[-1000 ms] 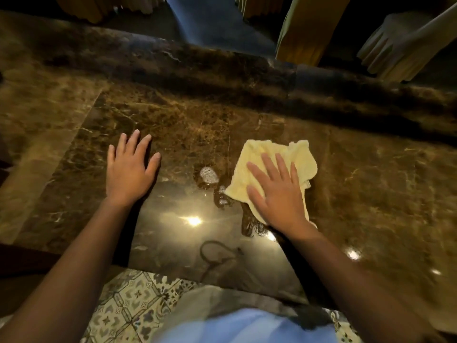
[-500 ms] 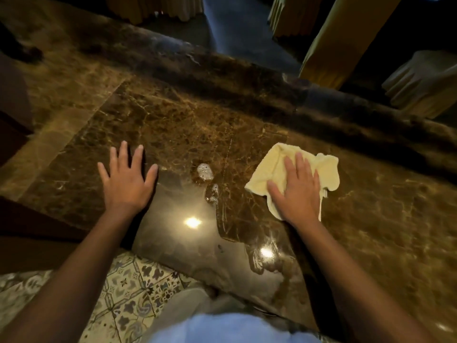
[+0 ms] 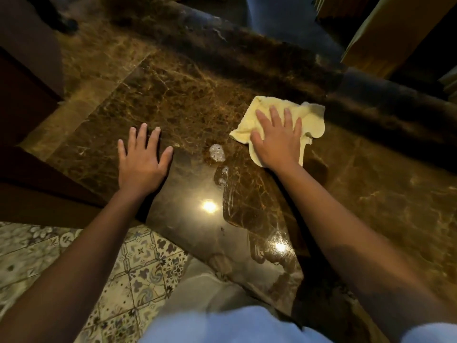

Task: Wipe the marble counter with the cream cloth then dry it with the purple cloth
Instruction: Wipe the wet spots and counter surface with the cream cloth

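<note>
The brown marble counter (image 3: 173, 100) fills most of the head view. A cream cloth (image 3: 312, 120) lies crumpled on it right of centre. My right hand (image 3: 278, 137) presses flat on the cloth, fingers spread over it. My left hand (image 3: 142, 160) rests flat on the bare marble to the left, fingers apart, holding nothing. Between the hands sits a small patch of foam (image 3: 217, 152) with a wet smear (image 3: 237, 201) trailing toward me. No purple cloth is in view.
A raised dark marble ledge (image 3: 272, 60) runs along the far side of the counter. Patterned floor tiles (image 3: 138, 266) show below the counter's near edge at the left. Dark wooden furniture (image 3: 27, 70) stands at the far left, and yellow draped fabric (image 3: 385, 33) hangs beyond the ledge.
My right hand has slid the cream cloth away from me and to the right, leaving a wet streak behind. The left hand has stayed flat on the marble.
</note>
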Tool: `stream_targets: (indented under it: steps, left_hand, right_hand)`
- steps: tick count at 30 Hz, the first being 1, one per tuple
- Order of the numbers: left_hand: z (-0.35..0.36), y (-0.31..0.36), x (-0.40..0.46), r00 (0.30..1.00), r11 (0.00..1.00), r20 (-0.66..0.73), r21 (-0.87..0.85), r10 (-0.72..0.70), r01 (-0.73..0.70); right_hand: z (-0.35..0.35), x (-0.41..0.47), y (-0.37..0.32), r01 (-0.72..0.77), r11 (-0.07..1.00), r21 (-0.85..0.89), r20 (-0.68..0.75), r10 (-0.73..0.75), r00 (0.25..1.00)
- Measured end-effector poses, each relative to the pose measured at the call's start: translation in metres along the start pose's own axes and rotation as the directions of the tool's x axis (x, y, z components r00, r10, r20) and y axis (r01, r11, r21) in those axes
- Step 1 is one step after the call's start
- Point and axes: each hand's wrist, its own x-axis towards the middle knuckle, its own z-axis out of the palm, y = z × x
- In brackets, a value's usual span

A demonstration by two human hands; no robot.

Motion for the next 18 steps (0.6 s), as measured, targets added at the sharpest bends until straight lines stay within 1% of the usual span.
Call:
stream_targets:
  steps: [3,6,9,11,13,15,18]
  left_hand:
    - [-0.001,0.0,-0.001,1.0,1.0,-0.013,-0.024,-0.006,0.006]
    - [-0.001,-0.001,0.001,1.0,1.0,-0.03,-0.025,-0.001,0.0]
    - [0.001,0.0,0.001,0.999,1.0,-0.036,-0.005,0.012,-0.013]
    - [0.002,-0.001,0.0,0.998,1.0,-0.05,0.002,0.026,-0.026]
    - [0.002,-0.001,0.0,0.998,1.0,-0.058,-0.002,0.03,-0.03]
    - [0.003,-0.001,0.001,0.998,1.0,-0.049,-0.015,0.027,-0.028]
    - [0.0,-0.005,0.001,0.999,0.992,-0.035,-0.115,0.038,-0.042]
  right_hand:
    - [0.003,-0.021,-0.006,0.111,0.994,0.024,-0.007,-0.11,0.994]
    - [0.004,-0.071,0.002,0.212,0.977,0.022,0.002,-0.212,0.977]
    - [0.004,-0.123,0.016,0.26,0.965,0.024,0.018,-0.261,0.965]
    - [0.004,-0.139,0.022,0.25,0.968,0.024,0.017,-0.251,0.968]
    - [0.004,-0.131,0.025,0.215,0.977,0.01,0.017,-0.215,0.976]
    - [0.003,-0.105,0.021,0.164,0.986,-0.009,0.006,-0.164,0.986]
    - [0.001,-0.048,0.009,0.016,1.0,-0.005,0.01,-0.016,1.0]
